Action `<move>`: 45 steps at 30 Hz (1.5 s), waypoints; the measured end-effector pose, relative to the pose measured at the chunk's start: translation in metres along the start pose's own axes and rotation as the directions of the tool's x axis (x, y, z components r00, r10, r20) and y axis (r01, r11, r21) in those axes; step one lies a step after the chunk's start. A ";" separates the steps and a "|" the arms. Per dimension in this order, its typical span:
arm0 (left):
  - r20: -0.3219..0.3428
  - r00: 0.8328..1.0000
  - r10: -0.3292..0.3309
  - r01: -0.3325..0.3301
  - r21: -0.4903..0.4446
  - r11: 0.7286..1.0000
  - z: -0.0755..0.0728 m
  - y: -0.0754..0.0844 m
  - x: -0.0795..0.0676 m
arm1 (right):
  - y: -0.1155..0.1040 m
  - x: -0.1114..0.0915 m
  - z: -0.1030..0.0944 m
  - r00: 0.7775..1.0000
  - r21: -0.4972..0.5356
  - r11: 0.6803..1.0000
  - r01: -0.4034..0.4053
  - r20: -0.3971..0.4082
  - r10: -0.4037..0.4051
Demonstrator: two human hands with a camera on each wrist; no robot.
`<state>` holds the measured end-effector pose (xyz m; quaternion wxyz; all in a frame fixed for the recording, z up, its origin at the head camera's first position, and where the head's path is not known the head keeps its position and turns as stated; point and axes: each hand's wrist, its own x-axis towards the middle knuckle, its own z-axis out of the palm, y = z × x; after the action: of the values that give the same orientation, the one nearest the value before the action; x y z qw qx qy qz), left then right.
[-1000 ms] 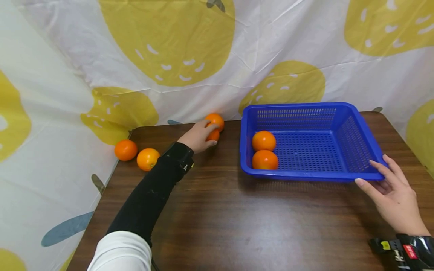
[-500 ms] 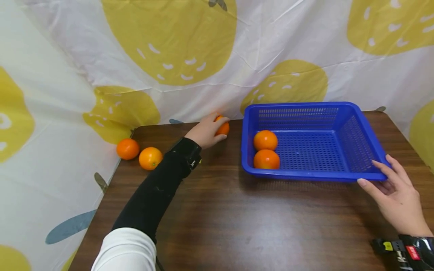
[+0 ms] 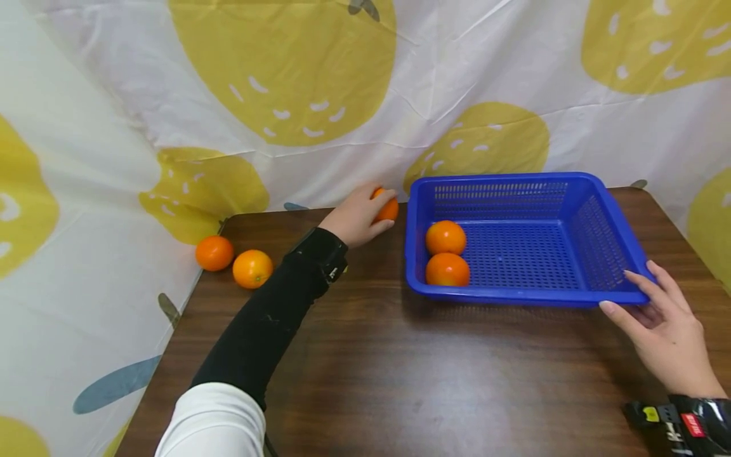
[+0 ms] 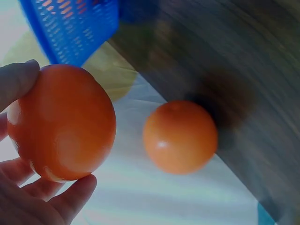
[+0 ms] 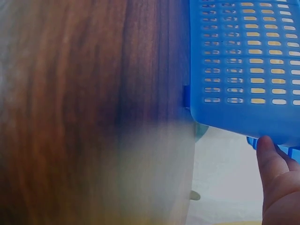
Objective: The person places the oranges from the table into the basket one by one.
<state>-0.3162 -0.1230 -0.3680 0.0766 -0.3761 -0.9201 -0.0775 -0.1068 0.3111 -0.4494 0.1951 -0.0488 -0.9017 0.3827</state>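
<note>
My left hand (image 3: 355,214) grips an orange (image 4: 61,122) near the back edge of the table, thumb on one side and fingers on the other. A second orange (image 4: 180,137) lies apart from it in the left wrist view, at the table edge against the cloth; the hand hides it in the head view. On the right, the blue plastic basket (image 3: 514,295) contains two oranges (image 3: 447,254) along its left wall. My right hand (image 3: 665,330) holds the basket's near right corner, with the thumb (image 5: 272,161) at the rim and fingers over the side.
Two more oranges, one by the cloth (image 3: 214,253) and one beside it (image 3: 252,269), lie on the left of the brown wooden table (image 3: 434,374). A white curtain (image 3: 320,165) with yellow fruit prints hangs along the table's back and left edges.
My left hand has moved right along the back edge with its orange, toward the basket. The right hand and basket stay in place.
</note>
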 end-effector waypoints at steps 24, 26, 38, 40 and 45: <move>0.081 0.994 0.074 -0.076 0.011 0.997 -0.020 0.074 0.029 | 0.001 0.000 -0.001 1.000 -0.003 1.000 -0.002 0.002 0.002; 0.094 0.991 0.091 -0.093 0.018 0.996 -0.021 0.079 0.031 | 0.002 0.001 -0.001 1.000 0.005 1.000 -0.001 0.002 0.001; 0.175 0.962 0.211 -0.219 0.026 0.975 -0.013 0.110 0.048 | -0.001 -0.002 0.000 1.000 0.013 1.000 0.013 -0.001 -0.013; 0.195 0.954 0.228 -0.239 0.038 0.970 -0.010 0.116 0.051 | -0.001 -0.002 0.000 1.000 0.013 1.000 0.015 -0.001 -0.015; 0.234 0.935 0.265 -0.274 0.007 0.962 -0.005 0.129 0.056 | 0.000 -0.001 0.000 1.000 0.024 1.000 0.016 -0.001 -0.016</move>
<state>-0.2640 0.0053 -0.3413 -0.0137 -0.5037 -0.8638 -0.0039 -0.1062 0.3108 -0.4498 0.1993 -0.0396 -0.8973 0.3920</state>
